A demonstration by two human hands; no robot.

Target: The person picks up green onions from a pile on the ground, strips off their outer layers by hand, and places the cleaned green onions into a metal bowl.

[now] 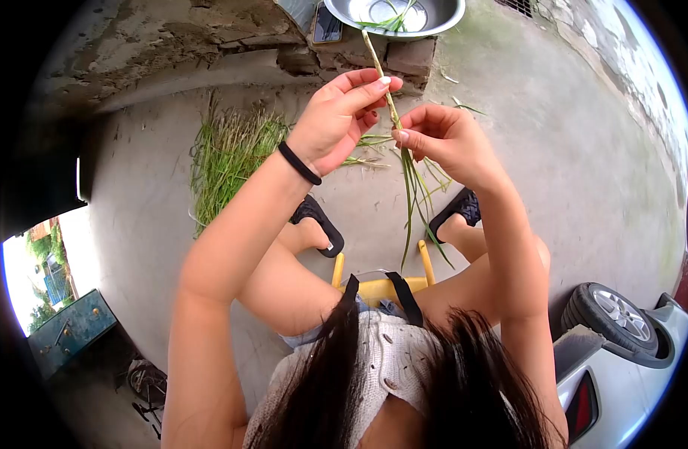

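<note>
A thin green stalk (372, 54) with a pale upper end and long narrow leaves (415, 183), like chives or garlic greens, hangs between my hands. My left hand (344, 112) pinches it with thumb and fingertips along the pale part. Lower down, my right hand (452, 142) has thumb and fingers closed on it where the leaves spread. Beyond the hands, a metal basin (443, 28) holds a few green stalks. On the concrete floor to the left lies a large pile of similar greens (235, 153), some ends dry and yellowish.
A phone (327, 22) lies beside the basin on a brick ledge (410, 57). Loose leaves (470, 107) are scattered on the floor. A yellow stool (381, 288) stands between my legs. At right is a silver vehicle (628, 389) with a wheel (621, 314); a teal cabinet (73, 333) stands left.
</note>
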